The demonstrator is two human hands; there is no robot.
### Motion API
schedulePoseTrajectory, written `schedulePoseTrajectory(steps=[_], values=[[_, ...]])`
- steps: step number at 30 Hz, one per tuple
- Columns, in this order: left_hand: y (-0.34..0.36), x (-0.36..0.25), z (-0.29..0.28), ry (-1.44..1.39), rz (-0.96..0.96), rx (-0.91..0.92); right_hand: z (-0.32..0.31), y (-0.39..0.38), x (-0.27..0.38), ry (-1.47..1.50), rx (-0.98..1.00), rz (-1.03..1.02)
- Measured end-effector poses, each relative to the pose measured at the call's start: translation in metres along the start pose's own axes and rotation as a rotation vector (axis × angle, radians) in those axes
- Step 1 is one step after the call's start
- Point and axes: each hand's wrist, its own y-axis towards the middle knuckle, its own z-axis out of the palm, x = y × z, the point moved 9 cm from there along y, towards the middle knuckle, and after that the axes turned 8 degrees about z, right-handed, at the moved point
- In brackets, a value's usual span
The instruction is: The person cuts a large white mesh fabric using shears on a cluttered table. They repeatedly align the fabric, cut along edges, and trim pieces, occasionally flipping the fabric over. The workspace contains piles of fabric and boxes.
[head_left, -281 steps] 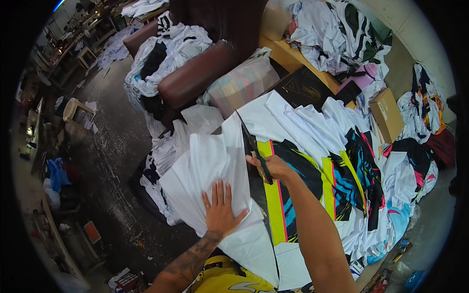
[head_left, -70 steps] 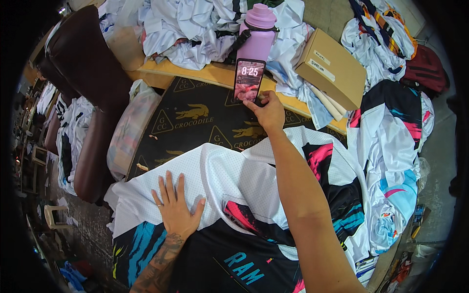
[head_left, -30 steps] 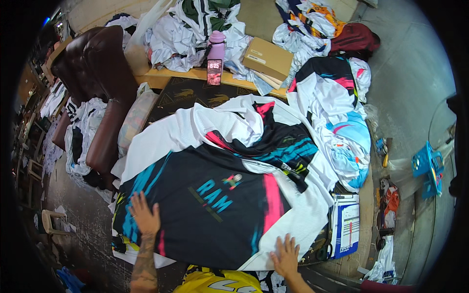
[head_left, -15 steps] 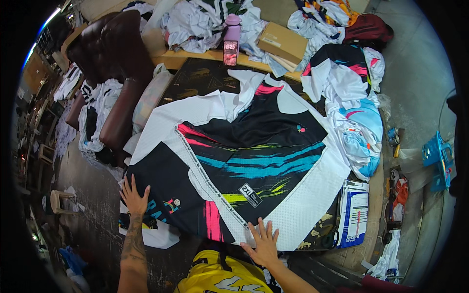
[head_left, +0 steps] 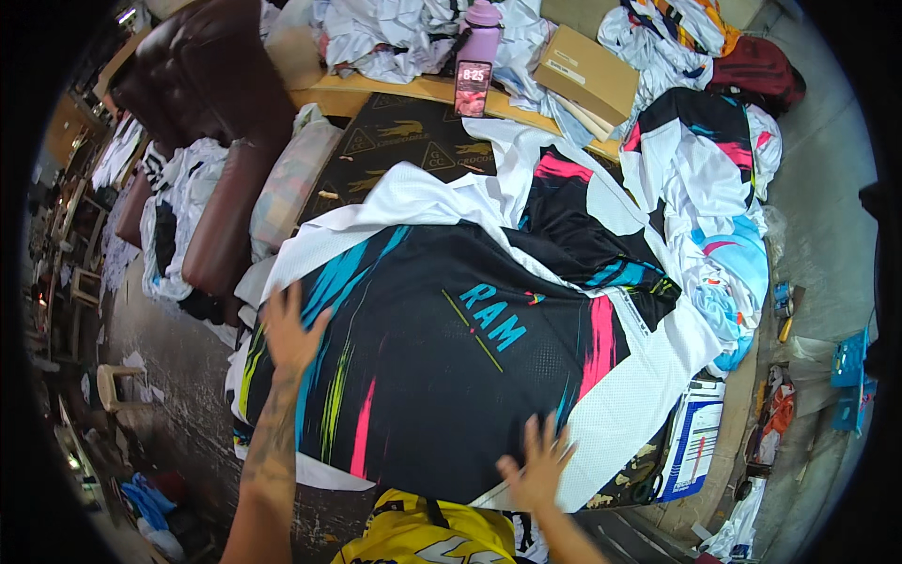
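Note:
A printed fabric panel, black with cyan, pink and lime streaks, lies spread with white mesh margins. Behind it is a crumpled black, pink and white piece. My left hand is open with fingers spread on the panel's left side. My right hand is open over the lower right, where black meets white, holding nothing. What look like scissor handles show beside the lower right corner, partly hidden.
A black patterned board lies beneath. Behind stand a phone against a pink bottle and a cardboard box. A maroon armchair is at left, fabric piles and a notepad at right.
Scissors held earlier have left my right hand, and the phone, held earlier, now stands alone. Since half a second ago the black panel has spread across the front, covering much of the streaked piece.

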Motion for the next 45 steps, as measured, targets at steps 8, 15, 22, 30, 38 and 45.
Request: schedulePoseTrajectory(steps=[8, 15, 22, 30, 38, 45], values=[[0.17, -0.129, 0.085, -0.102, 0.429, 0.117, -0.148, 0.2, -0.118, -0.141, -0.244, 0.109], [0.128, -0.003, 0.039, 0.062, 0.165, 0.136, -0.051, 0.039, 0.009, 0.041, -0.219, 0.057], [0.199, -0.064, 0.097, 0.149, 0.067, -0.015, -0.062, 0.135, -0.098, -0.227, -0.342, 0.017], [0.201, -0.102, 0.056, -0.053, 0.218, -0.009, -0.188, 0.156, -0.073, -0.069, -0.519, -0.167], [-0.318, 0.156, -0.023, -0.025, -1.03, -0.594, -0.018, -0.001, -0.106, -0.017, -0.167, 0.114], [-0.486, -0.101, 0.247, -2.257, -1.556, -0.152, -0.013, 0.005, -0.109, 0.041, -0.224, 0.071]])
